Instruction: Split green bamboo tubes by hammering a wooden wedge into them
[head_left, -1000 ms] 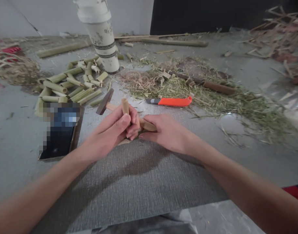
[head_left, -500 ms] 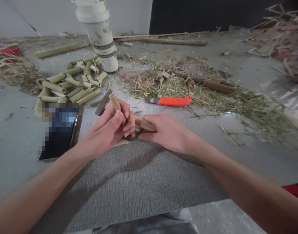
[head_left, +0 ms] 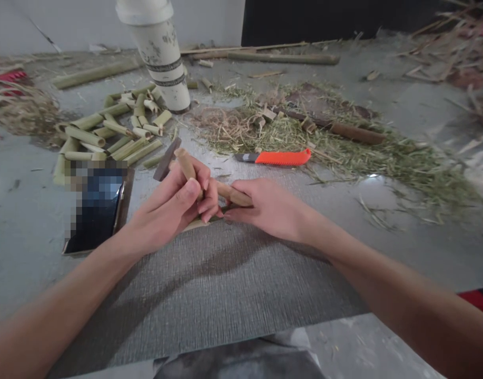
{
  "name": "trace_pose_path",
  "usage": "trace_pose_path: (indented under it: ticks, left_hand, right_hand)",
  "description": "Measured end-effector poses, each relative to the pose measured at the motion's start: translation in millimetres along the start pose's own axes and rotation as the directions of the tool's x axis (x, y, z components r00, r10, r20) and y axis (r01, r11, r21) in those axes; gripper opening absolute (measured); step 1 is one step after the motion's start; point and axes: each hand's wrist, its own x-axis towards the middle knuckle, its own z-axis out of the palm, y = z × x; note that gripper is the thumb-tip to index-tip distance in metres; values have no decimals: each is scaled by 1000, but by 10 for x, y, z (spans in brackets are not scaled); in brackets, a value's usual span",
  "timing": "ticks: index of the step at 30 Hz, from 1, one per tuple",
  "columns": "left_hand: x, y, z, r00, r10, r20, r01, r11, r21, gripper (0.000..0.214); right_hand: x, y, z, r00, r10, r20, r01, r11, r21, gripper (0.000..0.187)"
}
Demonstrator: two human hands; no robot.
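While the fingers of the left hand (head_left: 172,210) are curled tight around a short wooden stick (head_left: 186,166), whose upper end leans away from the right hand (head_left: 278,210), the fingers and thumb of that right hand close on the end of a wooden handle (head_left: 235,195). The stick stands tilted above the table (head_left: 209,295), its lower part hidden in the left hand, and the handle lies between the two hands. Beneath the fingers a pale strip (head_left: 196,225) peeps out, mostly covered. Just past the left hand sits a dark hammer head (head_left: 167,159); whether the handle belongs to it is hidden. A phone (head_left: 95,216), partly blurred, lies to the left, with a pile of cut bamboo pieces (head_left: 85,136) beyond it and a tall white cup (head_left: 166,68) upright beside the pile. Ahead of the right hand lies an orange-handled tool (head_left: 284,157), near a wide spread of green shavings (head_left: 415,173). Farther off rests a long bamboo pole (head_left: 284,58).
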Motion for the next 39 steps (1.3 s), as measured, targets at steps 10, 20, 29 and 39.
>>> trace_pose_path:
  ticks: [10,20,29,39]
  left_hand:
    - [-15,-6,-25,999,-32,42,30,999,44,18]
    - [-19,5,-58,995,-59,84,57,998,25,11]
    - [-46,17,-143,992,-103,74,99,993,57,8]
    - [-44,10,-145,992,-92,92,91,996,14,11]
  right_hand:
    - [-22,-11,-3,999,-29,21,30,998,-50,19]
    - [-18,-20,-6,1000,-3,5,3,999,-33,25]
    - [-34,-50,-23,1000,-9,13,10,999,-49,19]
    - [-42,-66,-31,999,38,15,-37,996,-77,21]
